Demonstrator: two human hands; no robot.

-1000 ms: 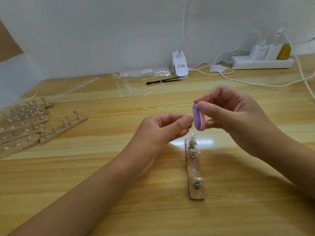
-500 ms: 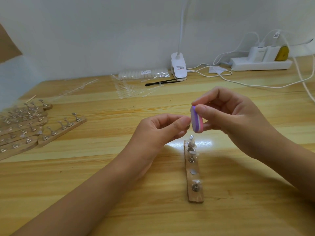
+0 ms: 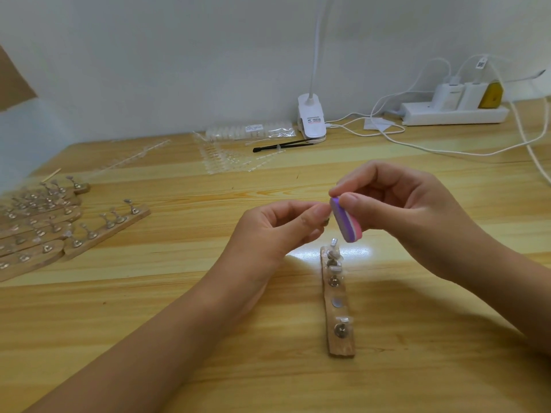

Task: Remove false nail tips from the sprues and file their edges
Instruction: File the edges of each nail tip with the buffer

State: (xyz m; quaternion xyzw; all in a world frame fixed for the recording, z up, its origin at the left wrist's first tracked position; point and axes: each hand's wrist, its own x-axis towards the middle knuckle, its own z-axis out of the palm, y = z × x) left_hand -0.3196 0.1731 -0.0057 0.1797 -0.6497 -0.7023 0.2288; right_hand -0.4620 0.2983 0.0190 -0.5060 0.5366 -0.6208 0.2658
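Left hand (image 3: pixel 277 231) pinched a nail tip (image 3: pixel 325 222) between thumb and forefinger, mid-frame, held above the counter (image 3: pixel 179 323). The tip was mostly hidden, with only a small dark edge showing at 3 o'clock of the fingertips. Right hand (image 3: pixel 396 213) pinched a purple-pink file block (image 3: pixel 346 222) by its upper end, thumb in front, fingers behind. The block was touching or just beside the tip; contact was unclear.

Step judged: filing the tip's edge. To do it well, use short light strokes along the rim with the block face flat to it. Grip the tip close to the exposed edge so it doesn't flex or pop out, and turn it to even both sides.

The block's long axis ran 11 to 5 o'clock, its lower end pointing toward the wooden stand strip (image 3: pixel 338 302) at 6 o'clock of the hands. The tip's own axis was too small to tell; its exposed edge faced 3 o'clock. Sprues (image 3: pixel 226 159) lay at 11 o'clock, well apart. Spare stand strips (image 3: pixel 104 231) were at 9 o'clock.
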